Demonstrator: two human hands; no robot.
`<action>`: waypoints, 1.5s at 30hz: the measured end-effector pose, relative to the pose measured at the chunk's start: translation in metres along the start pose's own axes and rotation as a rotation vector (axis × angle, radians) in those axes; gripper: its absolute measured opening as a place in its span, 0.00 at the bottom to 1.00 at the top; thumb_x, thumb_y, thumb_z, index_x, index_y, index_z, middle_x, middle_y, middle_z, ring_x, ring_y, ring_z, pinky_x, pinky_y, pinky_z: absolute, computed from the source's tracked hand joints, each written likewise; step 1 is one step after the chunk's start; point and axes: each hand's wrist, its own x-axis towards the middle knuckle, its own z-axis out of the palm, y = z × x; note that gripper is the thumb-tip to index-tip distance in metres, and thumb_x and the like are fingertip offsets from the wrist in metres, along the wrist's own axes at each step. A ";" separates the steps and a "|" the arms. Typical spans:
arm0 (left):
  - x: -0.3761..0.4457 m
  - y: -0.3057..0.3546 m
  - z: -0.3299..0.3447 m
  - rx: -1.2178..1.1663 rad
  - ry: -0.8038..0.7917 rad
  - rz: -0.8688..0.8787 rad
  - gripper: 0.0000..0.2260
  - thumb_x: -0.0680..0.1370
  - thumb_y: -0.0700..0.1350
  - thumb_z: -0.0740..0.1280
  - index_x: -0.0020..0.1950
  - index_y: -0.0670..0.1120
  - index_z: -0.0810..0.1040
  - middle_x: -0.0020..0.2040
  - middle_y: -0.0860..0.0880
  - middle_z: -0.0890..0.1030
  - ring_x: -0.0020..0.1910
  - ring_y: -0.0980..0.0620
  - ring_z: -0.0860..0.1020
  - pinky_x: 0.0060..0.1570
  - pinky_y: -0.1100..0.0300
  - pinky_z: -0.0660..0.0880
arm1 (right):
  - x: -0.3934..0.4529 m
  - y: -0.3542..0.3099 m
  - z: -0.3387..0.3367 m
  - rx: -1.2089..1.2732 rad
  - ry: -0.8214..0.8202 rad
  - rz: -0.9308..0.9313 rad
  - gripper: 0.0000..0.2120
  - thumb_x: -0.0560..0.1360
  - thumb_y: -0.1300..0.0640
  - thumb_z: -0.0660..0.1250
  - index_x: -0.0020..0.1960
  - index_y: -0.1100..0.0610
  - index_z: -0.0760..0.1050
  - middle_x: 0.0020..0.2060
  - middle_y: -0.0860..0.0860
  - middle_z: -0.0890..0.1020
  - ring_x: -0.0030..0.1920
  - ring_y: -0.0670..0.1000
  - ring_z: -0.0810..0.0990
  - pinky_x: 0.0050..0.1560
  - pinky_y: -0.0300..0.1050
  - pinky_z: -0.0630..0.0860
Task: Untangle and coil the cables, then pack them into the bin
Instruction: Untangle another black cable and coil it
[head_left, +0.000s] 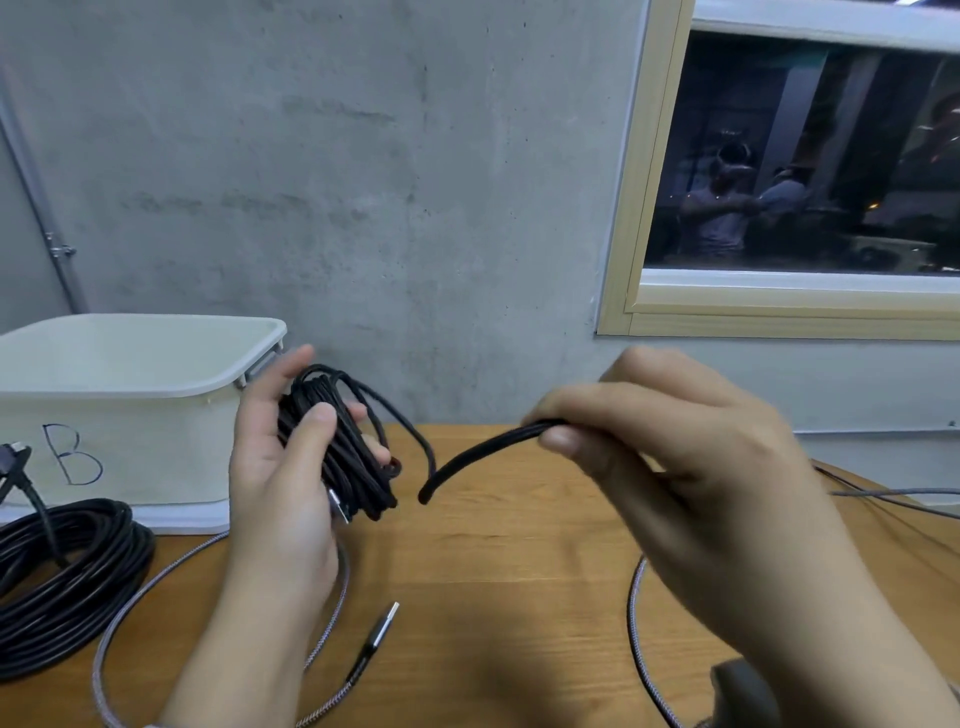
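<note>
Left hand (280, 467) grips coil (343, 447) | right hand (675, 447) pinches cable end (483, 457)

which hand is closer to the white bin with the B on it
Left. The left hand, holding a black cable bundle, sits just beside the white bin; the right hand is far off to its right.

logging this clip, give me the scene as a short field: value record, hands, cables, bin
left hand: grips a black coiled cable above the table
right hand: pinches that cable's free end, held up
bin: white, marked B, far left on the wooden table; inside not visible
second coil: black, lying on the table in front of the bin
braided cable: grey, loose on the table, metal plug near centre
</note>
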 end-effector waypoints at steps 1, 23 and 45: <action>0.000 -0.001 -0.001 0.066 -0.011 0.015 0.19 0.81 0.34 0.56 0.56 0.58 0.76 0.35 0.52 0.79 0.27 0.52 0.76 0.30 0.55 0.78 | 0.000 -0.001 -0.005 0.012 0.016 -0.007 0.11 0.78 0.50 0.60 0.48 0.51 0.81 0.36 0.46 0.73 0.35 0.48 0.73 0.36 0.43 0.70; -0.008 0.014 0.004 -0.308 -0.521 -0.218 0.14 0.64 0.53 0.76 0.49 0.55 0.82 0.30 0.48 0.74 0.15 0.55 0.67 0.23 0.66 0.67 | -0.016 0.027 0.053 -0.037 -0.466 0.562 0.34 0.80 0.49 0.59 0.77 0.46 0.40 0.75 0.43 0.54 0.73 0.43 0.55 0.67 0.34 0.54; -0.006 0.007 0.008 0.043 -0.033 0.246 0.12 0.82 0.43 0.59 0.50 0.59 0.77 0.36 0.53 0.79 0.25 0.52 0.76 0.28 0.60 0.75 | -0.006 -0.016 0.052 -0.008 -0.809 0.326 0.12 0.80 0.48 0.56 0.53 0.51 0.75 0.43 0.51 0.79 0.40 0.51 0.72 0.37 0.46 0.69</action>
